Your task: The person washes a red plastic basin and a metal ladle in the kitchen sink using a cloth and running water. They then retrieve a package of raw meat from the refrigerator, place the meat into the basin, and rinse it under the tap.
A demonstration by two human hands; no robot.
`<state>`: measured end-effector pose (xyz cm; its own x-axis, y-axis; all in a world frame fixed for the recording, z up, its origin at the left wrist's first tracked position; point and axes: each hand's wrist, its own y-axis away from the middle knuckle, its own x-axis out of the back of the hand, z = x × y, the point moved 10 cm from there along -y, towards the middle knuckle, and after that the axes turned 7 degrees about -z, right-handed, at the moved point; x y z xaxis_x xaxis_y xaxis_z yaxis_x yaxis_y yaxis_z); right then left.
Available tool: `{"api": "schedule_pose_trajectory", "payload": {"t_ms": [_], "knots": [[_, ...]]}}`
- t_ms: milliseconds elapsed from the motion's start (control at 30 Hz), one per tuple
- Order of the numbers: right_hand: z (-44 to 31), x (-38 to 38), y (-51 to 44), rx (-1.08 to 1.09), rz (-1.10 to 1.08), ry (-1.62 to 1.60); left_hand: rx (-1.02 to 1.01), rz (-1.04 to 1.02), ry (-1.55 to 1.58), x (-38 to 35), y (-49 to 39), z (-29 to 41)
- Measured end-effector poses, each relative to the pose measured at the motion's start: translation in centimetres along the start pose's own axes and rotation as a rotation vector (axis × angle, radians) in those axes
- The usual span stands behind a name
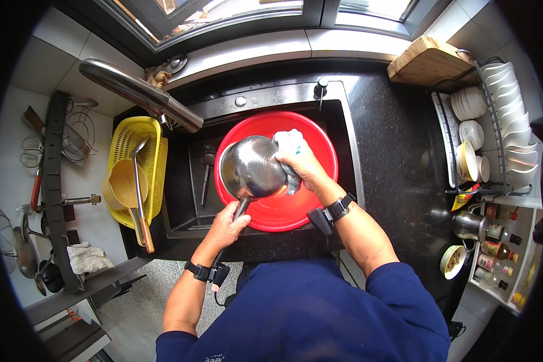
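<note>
My left hand (pixel 226 227) is closed around the dark handle of a metal saucepan (pixel 255 165). The pan is tipped over a red plastic basin (pixel 314 199), its rounded metal outside facing up. In my right hand (pixel 302 164) is a bunched, pale wet cloth (pixel 291 140), pressed against the pan's right side. The basin sits in a dark sink (pixel 193 190), and the inside of the pan is hidden from view.
A pull-out faucet (pixel 163 102) reaches over the sink's left rear. Left stands a yellow basket (pixel 156 181) with a beige dipper (pixel 122 185) and a long-handled ladle (pixel 140 194). At right are a dish rack (pixel 495 117), a wooden cutting board (pixel 427 65), a small bowl (pixel 452 262) and bottles (pixel 495 251).
</note>
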<state>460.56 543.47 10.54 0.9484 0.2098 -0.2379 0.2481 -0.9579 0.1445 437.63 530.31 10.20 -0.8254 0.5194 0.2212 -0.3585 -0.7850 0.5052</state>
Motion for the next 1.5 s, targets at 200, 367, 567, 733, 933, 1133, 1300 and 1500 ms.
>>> {"api": "schedule_pose_trajectory", "payload": {"t_ms": [200,367,567,733,933,1133,1300,1500], "knots": [[0.9,0.1,-0.3,-0.141,-0.011,0.038,-0.054,0.054,-0.232,0.6,0.2,1.1],[1.5,-0.3,0.1,-0.150,-0.037,-0.171,-0.058,0.049,-0.227,0.5,0.4,1.5],[1.1,-0.3,0.0,-0.140,-0.023,-0.164,-0.040,0.037,-0.209,0.6,0.3,1.2],[0.4,-0.2,-0.2,-0.105,-0.018,-0.059,0.049,-0.003,-0.139,0.5,0.2,-0.1],[1.0,-0.4,-0.3,-0.142,-0.032,-0.075,0.091,-0.027,-0.079,0.2,0.2,-1.4],[-0.2,0.1,-0.7,-0.016,0.026,0.053,0.090,-0.036,0.061,-0.3,0.2,-2.2],[-0.5,-0.5,-1.0,-0.020,-0.039,0.118,0.028,-0.012,0.009,-0.2,0.2,-1.9],[-0.6,-0.5,-1.0,-0.027,0.006,0.096,0.020,-0.006,-0.016,0.0,0.4,-1.4]]}}
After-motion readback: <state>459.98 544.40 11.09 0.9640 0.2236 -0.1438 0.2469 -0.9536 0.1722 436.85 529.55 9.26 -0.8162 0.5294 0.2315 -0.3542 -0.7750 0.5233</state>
